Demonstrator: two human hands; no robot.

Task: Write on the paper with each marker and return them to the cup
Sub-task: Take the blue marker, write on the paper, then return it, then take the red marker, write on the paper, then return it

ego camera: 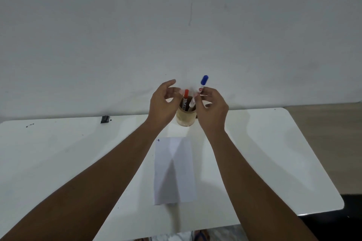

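A tan cup (185, 119) stands on the white table (58, 152) at its far edge. A red-capped marker (185, 98) stands inside it. My right hand (212, 106) pinches a blue-capped marker (203, 81) by its white barrel, its lower end inside the cup's mouth. My left hand (163, 103) hovers just left of the cup with fingers apart, holding nothing. A white sheet of paper (174, 170) lies between my forearms, nearer than the cup, with a small dark mark at its top left corner.
A small black object (105, 119) lies at the table's far left edge. A white wall rises directly behind the table. Wooden floor (323, 133) shows to the right. The table's near edge cuts across below the paper.
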